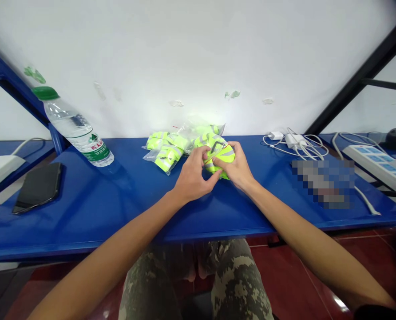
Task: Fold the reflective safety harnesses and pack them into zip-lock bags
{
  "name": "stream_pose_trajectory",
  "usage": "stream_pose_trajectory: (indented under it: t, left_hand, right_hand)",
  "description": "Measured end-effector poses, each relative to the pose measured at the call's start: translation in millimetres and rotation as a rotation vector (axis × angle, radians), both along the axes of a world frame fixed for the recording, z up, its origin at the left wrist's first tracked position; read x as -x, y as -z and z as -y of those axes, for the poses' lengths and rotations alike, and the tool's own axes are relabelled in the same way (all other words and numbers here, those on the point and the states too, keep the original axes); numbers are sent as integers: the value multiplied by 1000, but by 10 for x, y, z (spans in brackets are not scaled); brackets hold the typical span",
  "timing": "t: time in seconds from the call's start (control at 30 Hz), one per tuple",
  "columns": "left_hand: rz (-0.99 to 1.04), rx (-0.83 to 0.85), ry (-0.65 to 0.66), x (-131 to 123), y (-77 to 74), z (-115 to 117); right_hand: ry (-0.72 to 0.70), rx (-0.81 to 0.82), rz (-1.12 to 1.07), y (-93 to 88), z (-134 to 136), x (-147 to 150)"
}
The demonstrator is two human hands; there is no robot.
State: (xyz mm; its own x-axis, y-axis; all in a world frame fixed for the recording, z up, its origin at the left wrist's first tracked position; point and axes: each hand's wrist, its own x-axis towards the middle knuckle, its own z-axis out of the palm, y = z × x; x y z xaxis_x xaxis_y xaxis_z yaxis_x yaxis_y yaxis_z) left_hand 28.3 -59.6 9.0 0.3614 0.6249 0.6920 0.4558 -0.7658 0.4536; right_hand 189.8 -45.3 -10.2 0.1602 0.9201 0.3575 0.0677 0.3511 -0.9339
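Between my hands is a folded neon-yellow bundle [225, 154] with grey reflective strips, held just above the blue table. My left hand [194, 174] pinches its left edge with thumb and fingers. My right hand [238, 168] grips its right side, the thumb lying across the front. Behind and to the left, several clear plastic bags [169, 153] with similar yellow strips inside lie in a pile near the wall. Whether the held bundle is inside a bag I cannot tell.
The blue table [131, 209] bears a water bottle [80, 131] and a black phone [38, 187] at the left. White chargers and cables [296, 142] lie at the right, near a blurred-out object [324, 184]. A power strip [381, 166] is at the far right.
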Motion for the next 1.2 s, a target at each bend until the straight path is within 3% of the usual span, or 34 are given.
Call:
stream_pose_trajectory:
  t: [0.07, 0.17, 0.3, 0.5, 0.67, 0.87, 1.03, 1.2]
  left_hand:
    - [-135, -79, -13, -21, 21, 23]
    - [-283, -181, -147, -84, 80, 52]
    - [-284, -226, -260, -127, 121, 47]
    - [-172, -226, -123, -39, 87, -44]
    - [-114, -181, -104, 39, 84, -112]
    - [-1, 36, 8, 186, 18, -228]
    - [5, 179, 119, 229, -66, -233]
    - [-135, -5, 98, 186, -72, -106]
  right_hand:
    - [29, 4, 27, -11, 14, -4]
    - [82, 15, 60, -29, 35, -1]
    - [74, 44, 21, -64, 59, 31]
    - [-81, 78, -40, -148, 79, 20]
    - [-217, 101, -40, -202, 84, -88]
    - [-525, 73, 81, -294, 98, -262]
    - [-396, 12, 132, -271, 61, -288]
    - [-259, -37, 89, -237, 45, -230]
